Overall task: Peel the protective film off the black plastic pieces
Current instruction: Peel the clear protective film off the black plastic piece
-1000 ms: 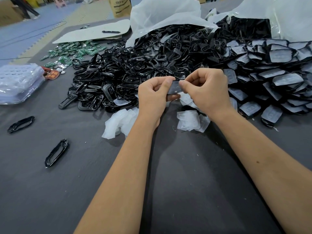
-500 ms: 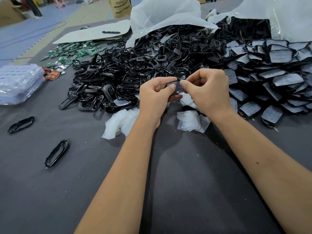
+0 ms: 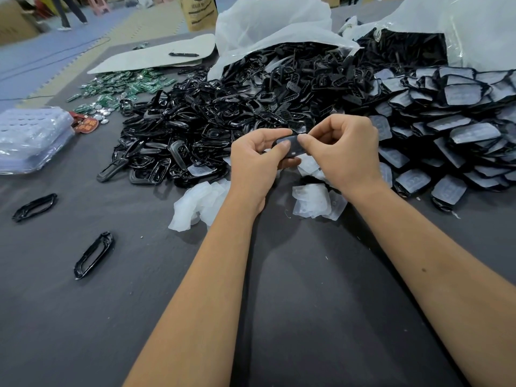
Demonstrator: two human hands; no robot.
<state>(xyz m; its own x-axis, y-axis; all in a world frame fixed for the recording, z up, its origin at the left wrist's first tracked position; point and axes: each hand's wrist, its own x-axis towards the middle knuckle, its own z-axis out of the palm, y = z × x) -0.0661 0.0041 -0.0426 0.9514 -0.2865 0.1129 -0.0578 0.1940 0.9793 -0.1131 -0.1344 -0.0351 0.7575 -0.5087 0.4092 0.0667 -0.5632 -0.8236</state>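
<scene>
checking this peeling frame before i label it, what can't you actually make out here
- Head view: whether the film has begun lifting from the black plastic piece; the left hand and right hand grip it and cover its edges.
- Head view: print on the film-covered pieces at right, too small and blurred.
- Head view: contents of the clear plastic bag, cut off by the right edge.

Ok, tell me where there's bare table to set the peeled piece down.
Bare cloth lies near the table edge between the forearms, and left of the left arm around the two loose frames. Crowded: the black pile, the filmed pile at right, and the film scraps below the hands.
</scene>
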